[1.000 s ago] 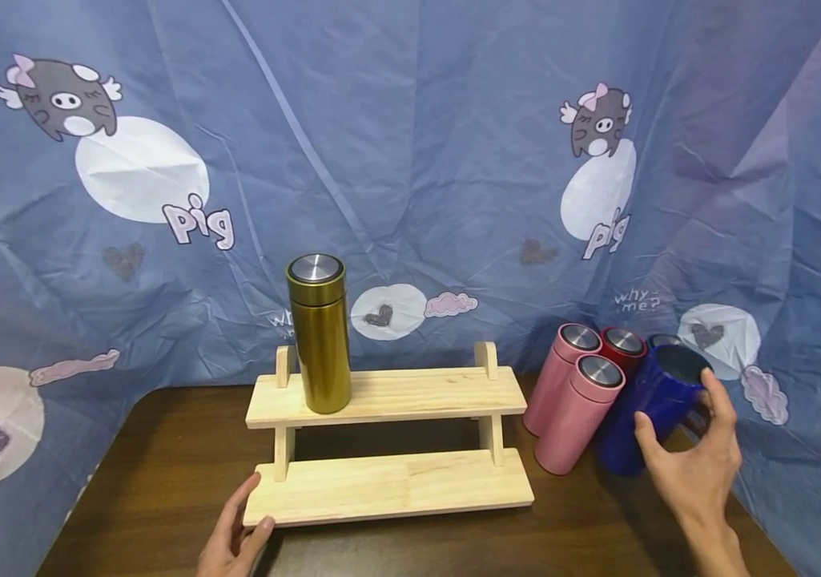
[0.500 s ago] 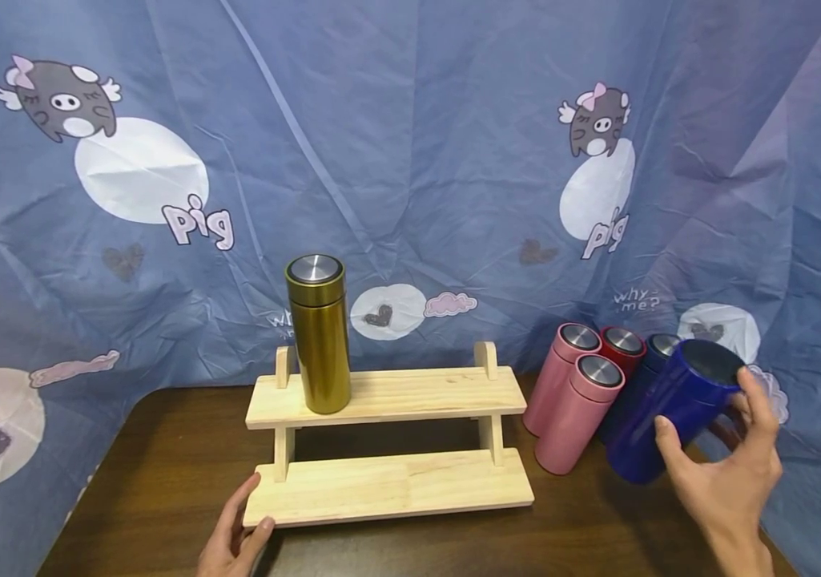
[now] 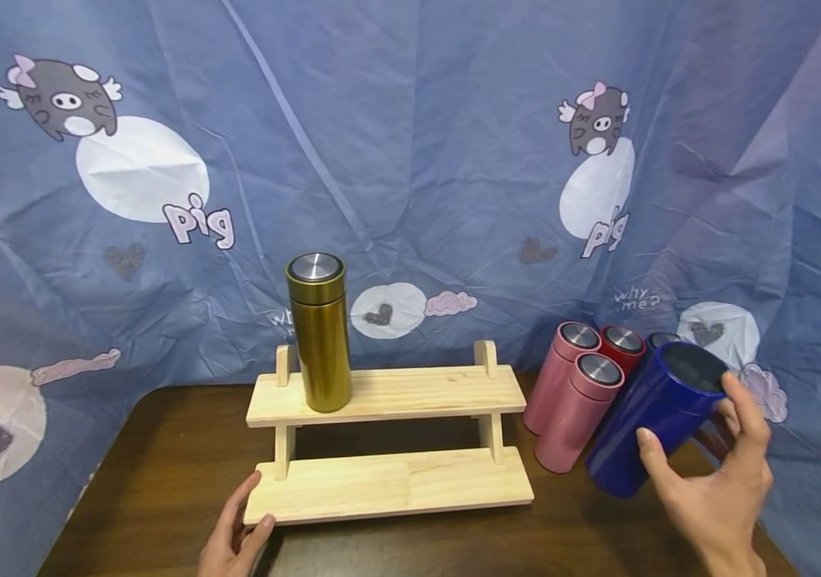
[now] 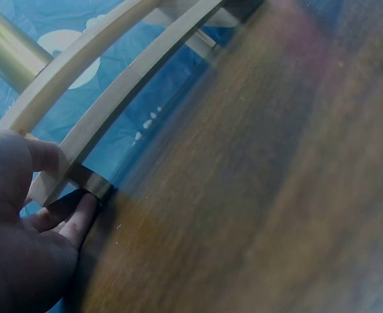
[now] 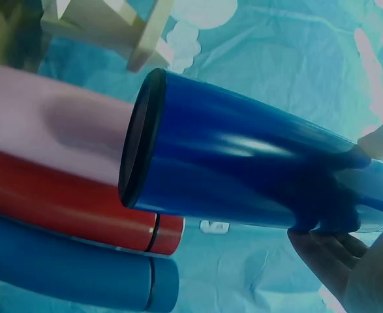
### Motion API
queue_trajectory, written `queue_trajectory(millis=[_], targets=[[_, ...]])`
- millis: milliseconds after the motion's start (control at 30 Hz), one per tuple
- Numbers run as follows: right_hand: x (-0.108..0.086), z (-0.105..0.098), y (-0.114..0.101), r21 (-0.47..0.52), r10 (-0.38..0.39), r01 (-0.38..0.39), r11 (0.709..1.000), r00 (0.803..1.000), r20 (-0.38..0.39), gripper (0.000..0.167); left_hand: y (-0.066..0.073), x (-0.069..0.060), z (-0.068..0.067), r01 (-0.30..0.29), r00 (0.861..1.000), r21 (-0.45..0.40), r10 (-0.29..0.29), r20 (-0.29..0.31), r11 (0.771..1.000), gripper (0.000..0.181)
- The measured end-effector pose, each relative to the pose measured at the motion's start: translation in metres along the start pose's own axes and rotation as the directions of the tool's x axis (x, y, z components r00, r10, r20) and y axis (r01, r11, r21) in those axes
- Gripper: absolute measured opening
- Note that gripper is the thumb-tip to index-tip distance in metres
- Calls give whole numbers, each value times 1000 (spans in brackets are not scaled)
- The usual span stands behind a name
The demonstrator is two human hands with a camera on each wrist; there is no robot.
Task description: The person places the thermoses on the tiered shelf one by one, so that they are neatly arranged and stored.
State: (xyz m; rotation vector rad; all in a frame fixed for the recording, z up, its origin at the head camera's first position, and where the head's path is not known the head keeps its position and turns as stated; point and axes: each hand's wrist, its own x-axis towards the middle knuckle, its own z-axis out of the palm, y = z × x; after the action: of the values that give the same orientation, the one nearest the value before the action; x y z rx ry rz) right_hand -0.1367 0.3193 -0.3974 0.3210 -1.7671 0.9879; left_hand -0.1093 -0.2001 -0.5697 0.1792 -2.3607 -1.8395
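Note:
My right hand [image 3: 720, 489] grips a blue thermos bottle [image 3: 658, 417] by its side, fingers and thumb around it. In the head view the bottle leans to the right, its dark round end upward; whether its lower end touches the table I cannot tell. The right wrist view shows the blue bottle [image 5: 243, 156] large, with the right hand [image 5: 367, 254] at its far end. At the left, my left hand [image 3: 233, 533] pinches the end of the lower board of a two-tier wooden shelf [image 3: 388, 485]. The left hand [image 4: 34, 215] also shows at the board's end in the left wrist view.
A gold thermos [image 3: 319, 336] stands upright on the upper board's left part. Beside the blue bottle stand two pink thermoses, one in front [image 3: 576, 417], a red one [image 3: 622, 340] and a dark blue one [image 3: 662, 340], mostly hidden. A blue patterned cloth [image 3: 410, 160] hangs behind the brown table [image 3: 143, 481].
My right hand has moved the blue bottle away from the dark blue one, first rightward, then slightly back left and nearer, tilting it more. The left hand and the shelf have stayed still.

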Motion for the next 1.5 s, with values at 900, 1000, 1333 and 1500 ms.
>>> queue_trajectory(millis=[900,1000,1333,1500], targets=[[27,101,-43,180,-31,-1,984,984,174,102,4,0,-1,46,999,30,-46,2,998,68],[27,116,-44,190,-30,-8,982,980,194,100,4,0,-1,43,999,33,-43,-3,999,68],[26,155,-57,263,-3,-68,962,965,261,98,3,0,-1,41,999,32,-41,0,999,68],[28,176,-62,288,-61,-17,957,964,258,94,2,-1,0,8,1000,13,-8,-5,1000,67]])
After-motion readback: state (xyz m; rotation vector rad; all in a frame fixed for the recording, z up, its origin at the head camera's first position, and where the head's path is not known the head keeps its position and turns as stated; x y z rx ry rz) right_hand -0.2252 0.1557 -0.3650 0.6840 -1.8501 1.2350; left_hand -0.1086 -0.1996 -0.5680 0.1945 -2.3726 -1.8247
